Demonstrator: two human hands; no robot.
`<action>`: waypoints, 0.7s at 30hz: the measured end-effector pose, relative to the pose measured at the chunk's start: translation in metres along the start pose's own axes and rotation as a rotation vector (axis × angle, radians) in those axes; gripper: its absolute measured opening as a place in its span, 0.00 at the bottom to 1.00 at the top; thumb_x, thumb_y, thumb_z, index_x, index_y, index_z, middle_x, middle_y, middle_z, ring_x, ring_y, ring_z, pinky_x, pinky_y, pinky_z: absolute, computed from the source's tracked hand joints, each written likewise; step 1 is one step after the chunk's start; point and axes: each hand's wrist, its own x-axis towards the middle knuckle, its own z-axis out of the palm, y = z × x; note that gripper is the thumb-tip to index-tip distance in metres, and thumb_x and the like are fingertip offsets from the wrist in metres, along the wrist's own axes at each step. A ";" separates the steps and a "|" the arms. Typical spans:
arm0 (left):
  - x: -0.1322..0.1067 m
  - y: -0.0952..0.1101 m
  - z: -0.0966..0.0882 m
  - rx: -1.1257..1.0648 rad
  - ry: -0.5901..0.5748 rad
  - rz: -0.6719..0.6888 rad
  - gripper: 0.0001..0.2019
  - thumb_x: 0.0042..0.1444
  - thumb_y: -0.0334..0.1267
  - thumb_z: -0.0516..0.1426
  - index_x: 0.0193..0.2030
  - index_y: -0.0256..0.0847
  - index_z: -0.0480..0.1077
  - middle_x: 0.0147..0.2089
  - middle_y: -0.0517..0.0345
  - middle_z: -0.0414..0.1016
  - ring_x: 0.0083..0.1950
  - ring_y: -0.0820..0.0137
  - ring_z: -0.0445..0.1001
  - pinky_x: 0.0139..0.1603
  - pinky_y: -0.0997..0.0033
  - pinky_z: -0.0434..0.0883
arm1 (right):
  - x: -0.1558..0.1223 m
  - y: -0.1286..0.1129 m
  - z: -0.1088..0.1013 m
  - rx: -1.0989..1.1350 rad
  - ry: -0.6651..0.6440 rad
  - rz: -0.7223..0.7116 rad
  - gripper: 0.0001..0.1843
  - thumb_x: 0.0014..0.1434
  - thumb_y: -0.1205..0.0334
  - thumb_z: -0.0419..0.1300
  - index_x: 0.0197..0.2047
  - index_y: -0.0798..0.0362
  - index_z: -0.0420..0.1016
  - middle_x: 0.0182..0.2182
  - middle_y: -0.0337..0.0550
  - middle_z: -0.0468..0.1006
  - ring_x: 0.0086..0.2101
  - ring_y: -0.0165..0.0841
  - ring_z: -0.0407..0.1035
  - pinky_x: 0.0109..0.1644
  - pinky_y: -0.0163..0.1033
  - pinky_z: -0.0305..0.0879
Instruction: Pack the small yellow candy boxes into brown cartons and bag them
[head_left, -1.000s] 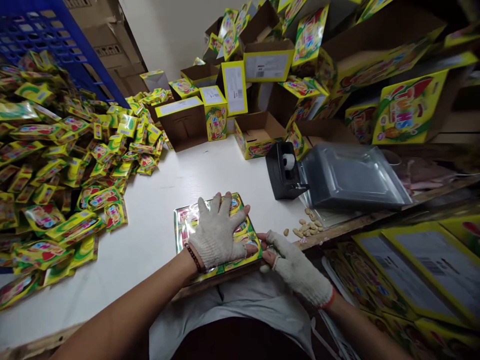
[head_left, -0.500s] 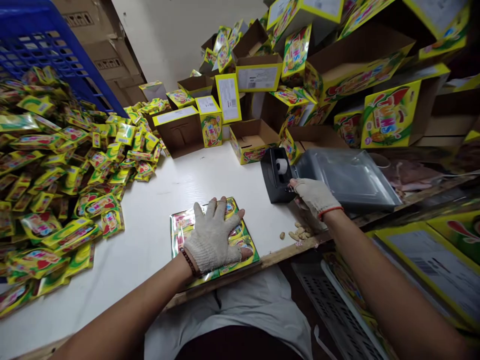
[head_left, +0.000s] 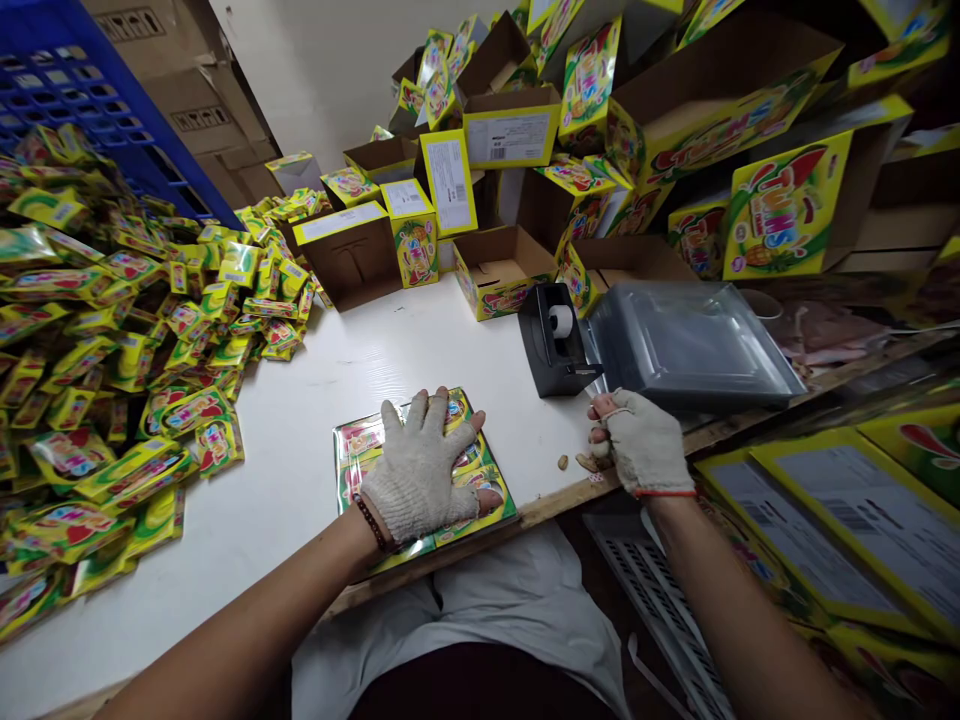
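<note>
Left hand (head_left: 420,460): gloved, fingers spread wide, pressed flat on the pack; position unchanged over the last second.

Right hand (head_left: 645,440): gloved, fingers narrowed to a pinch on what is probably a strip of tape (head_left: 592,392), too fine to confirm. Shifted from the pack's right edge to the tape dispenser (head_left: 544,360), now drawn slightly clear of it; pack steadied by one hand only.

Pack of fruit-print cartons (head_left: 358,445): one, lying flat at the near edge of the white surface (head_left: 300,430); squarish, yellow, green and red, glossy under a transparent cover; middle hidden by the glove.

Beyond: transparent plastic trays (head_left: 697,340), right of dispenser; loose small cartons (head_left: 135,350), heaped left; open display boxes (head_left: 502,265), behind.
</note>
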 end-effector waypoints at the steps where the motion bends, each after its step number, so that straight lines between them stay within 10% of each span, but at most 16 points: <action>1: 0.000 0.000 0.000 0.003 0.002 0.000 0.45 0.51 0.72 0.54 0.71 0.51 0.58 0.74 0.35 0.52 0.71 0.32 0.52 0.62 0.20 0.46 | 0.002 0.006 0.003 0.014 0.000 0.024 0.17 0.57 0.44 0.60 0.32 0.48 0.63 0.19 0.34 0.65 0.16 0.25 0.58 0.17 0.32 0.60; 7: 0.001 0.000 0.000 0.001 0.010 -0.002 0.45 0.51 0.72 0.54 0.71 0.50 0.59 0.74 0.36 0.53 0.71 0.33 0.53 0.64 0.23 0.47 | 0.010 0.008 0.002 -0.036 -0.037 0.040 0.17 0.52 0.48 0.64 0.30 0.49 0.63 0.17 0.32 0.64 0.15 0.25 0.58 0.15 0.30 0.55; 15: 0.000 0.000 -0.001 -0.018 -0.004 -0.009 0.49 0.49 0.76 0.51 0.72 0.50 0.57 0.75 0.37 0.51 0.72 0.34 0.52 0.68 0.29 0.46 | -0.007 -0.062 0.026 -0.208 -1.036 -0.202 0.29 0.49 0.34 0.66 0.24 0.52 0.63 0.17 0.32 0.63 0.16 0.24 0.56 0.18 0.32 0.53; 21: 0.001 -0.003 -0.002 -0.001 -0.005 0.015 0.46 0.52 0.73 0.53 0.72 0.51 0.56 0.75 0.39 0.52 0.72 0.35 0.53 0.68 0.30 0.48 | 0.022 -0.056 0.068 -0.437 -1.259 -0.232 0.27 0.49 0.40 0.66 0.20 0.52 0.61 0.14 0.28 0.58 0.16 0.22 0.51 0.18 0.30 0.46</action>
